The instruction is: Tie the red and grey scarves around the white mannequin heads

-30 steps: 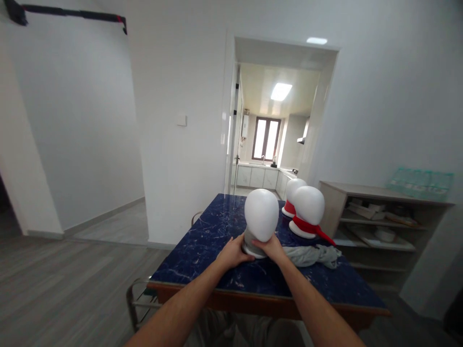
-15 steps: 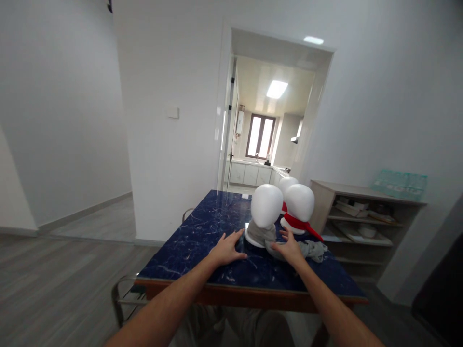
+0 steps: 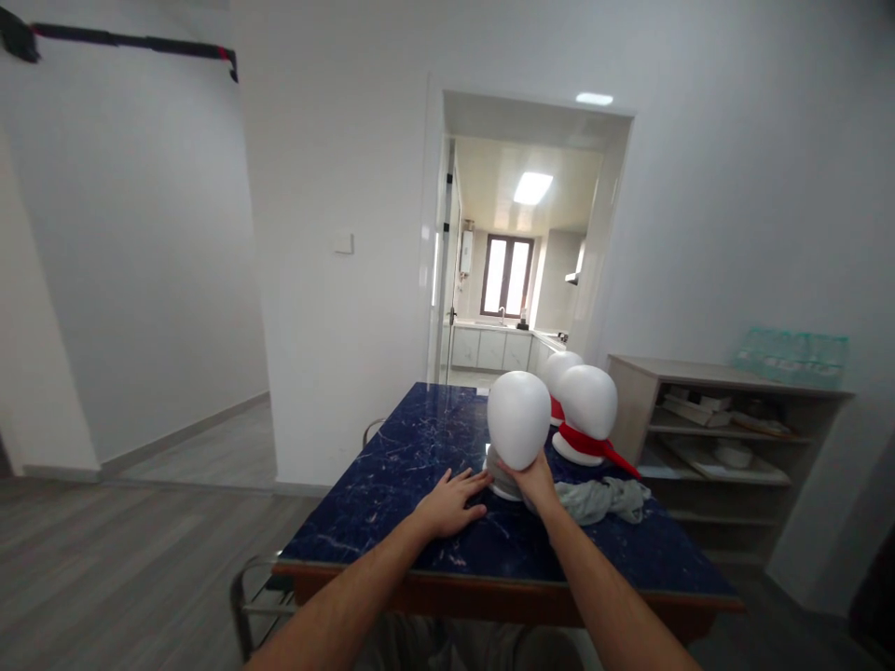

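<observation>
A white mannequin head point(image 3: 518, 419) stands upright on the blue marbled table point(image 3: 378, 494). A grey scarf point(image 3: 602, 500) goes round its neck, and its loose end lies bunched on the tabletop to the right. My right hand point(image 3: 537, 483) is closed at the neck, gripping the scarf there, with its thumb across the front; the other fingers are partly hidden. Beside the base on the left, my left hand point(image 3: 451, 503) lies palm down with fingers spread, holding nothing, its fingertips close to the base.
Behind stand a second white head point(image 3: 588, 403) wearing a red scarf point(image 3: 591, 445) and a third white head point(image 3: 560, 369), partly hidden, with red at its neck. To the right is a shelf unit point(image 3: 727, 373) topped by bottles point(image 3: 793, 356). A metal-framed stool point(image 3: 255, 596) stands at front left.
My right hand has moved left and inward, from open beside the scarf to closed at the front head's neck. My left hand stays by the base. The camera view has tilted and shifted.
</observation>
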`<action>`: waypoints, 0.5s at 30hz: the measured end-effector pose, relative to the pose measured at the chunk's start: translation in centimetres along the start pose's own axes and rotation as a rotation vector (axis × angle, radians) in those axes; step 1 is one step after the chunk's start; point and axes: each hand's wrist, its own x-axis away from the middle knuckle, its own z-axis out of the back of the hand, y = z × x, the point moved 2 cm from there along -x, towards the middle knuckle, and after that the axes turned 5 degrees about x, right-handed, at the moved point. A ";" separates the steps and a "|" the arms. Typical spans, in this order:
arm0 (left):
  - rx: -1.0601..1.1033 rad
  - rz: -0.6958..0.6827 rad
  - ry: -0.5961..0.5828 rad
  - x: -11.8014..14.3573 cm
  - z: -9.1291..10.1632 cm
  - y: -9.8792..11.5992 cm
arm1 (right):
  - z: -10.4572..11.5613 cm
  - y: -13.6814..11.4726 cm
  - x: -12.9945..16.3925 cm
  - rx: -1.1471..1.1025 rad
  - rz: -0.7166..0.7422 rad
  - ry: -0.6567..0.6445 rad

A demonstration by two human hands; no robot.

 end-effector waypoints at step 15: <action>-0.123 0.120 0.103 -0.3 0.4 -0.2 | 7.0 4.5 0.4 0.113 0.102 0.066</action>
